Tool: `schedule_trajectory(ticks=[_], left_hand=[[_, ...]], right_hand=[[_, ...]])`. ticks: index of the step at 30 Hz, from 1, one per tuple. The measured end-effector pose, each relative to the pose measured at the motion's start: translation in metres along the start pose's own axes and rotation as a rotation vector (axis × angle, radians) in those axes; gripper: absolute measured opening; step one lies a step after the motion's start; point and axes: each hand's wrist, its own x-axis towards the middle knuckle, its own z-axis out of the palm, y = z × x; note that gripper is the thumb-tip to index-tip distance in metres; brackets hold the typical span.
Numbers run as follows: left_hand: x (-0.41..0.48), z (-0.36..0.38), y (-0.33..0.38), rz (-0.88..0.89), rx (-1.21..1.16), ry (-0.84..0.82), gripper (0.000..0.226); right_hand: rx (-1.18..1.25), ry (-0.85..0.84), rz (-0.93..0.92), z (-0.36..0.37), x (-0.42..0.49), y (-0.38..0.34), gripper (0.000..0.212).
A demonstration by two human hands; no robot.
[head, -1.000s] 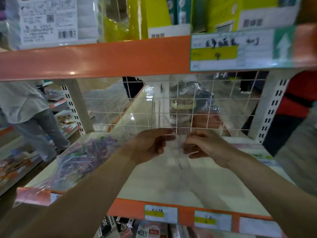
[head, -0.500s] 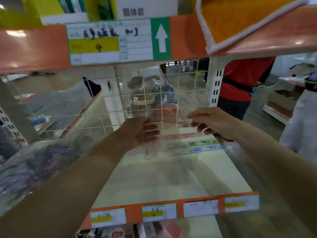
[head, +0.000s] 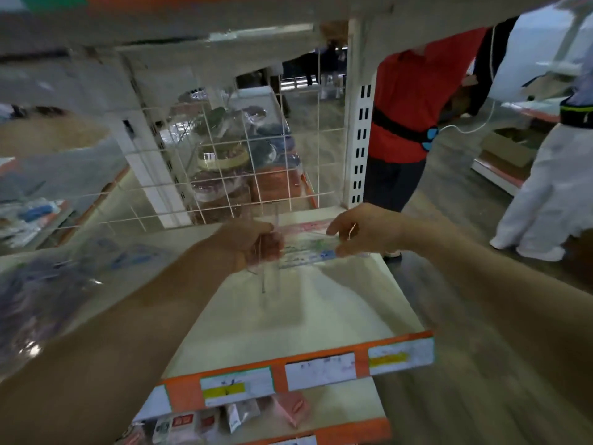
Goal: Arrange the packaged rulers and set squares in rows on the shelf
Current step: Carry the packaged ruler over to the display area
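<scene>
My left hand grips a bundle of clear packaged rulers that hangs down over the white shelf. My right hand pinches the right end of a packaged ruler set with pink, green and blue print, which lies near the shelf's back right corner. The two hands are close together, just in front of the wire grid. A large clear bag of packaged stationery lies on the shelf's left part, partly hidden behind my left forearm.
A white wire grid backs the shelf, with wrapped goods behind it. An upright post stands at the back right. A person in a red top and another in white stand in the aisle to the right. Orange price strip marks the front edge.
My view has swung right and down. Both hands have moved toward the shelf's back right, and my right hand has come down onto the printed ruler set.
</scene>
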Motion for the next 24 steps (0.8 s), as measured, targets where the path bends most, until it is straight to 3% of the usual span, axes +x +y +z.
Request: schedule_trajectory(ticks=[3,7,14,17,18,20,22,24], left_hand=[[0.006,-0.002,0.0,0.003,-0.028,-0.029,0.044],[-0.01,-0.004,0.001,-0.091,0.119,-0.073,0.011],[-0.019,-0.009,0.001,-0.1,0.145,0.039,0.012],[-0.024,0.0,0.002,-0.078,0.192,0.027,0.015],[-0.026,0.003,0.002,-0.071,0.183,0.005,0.016],[-0.028,0.01,0.001,-0.066,0.107,-0.062,0.016],[-0.032,0.018,0.001,-0.036,0.035,-0.131,0.013],[-0.036,0.027,0.002,-0.01,-0.009,-0.206,0.011]], right_hand=[[-0.135,0.042,-0.032,0.006,0.008,0.007,0.045],[-0.207,0.044,-0.069,0.011,0.0,0.013,0.043],[-0.206,-0.063,-0.084,0.035,-0.018,0.012,0.017],[-0.256,-0.06,-0.077,0.029,-0.022,0.003,0.035],[-0.221,-0.026,-0.066,0.025,-0.026,-0.003,0.042],[0.041,0.045,-0.061,0.017,-0.034,-0.015,0.037],[0.477,0.008,-0.025,0.015,-0.041,-0.029,0.026],[0.671,-0.053,0.016,0.019,-0.046,-0.04,0.023]])
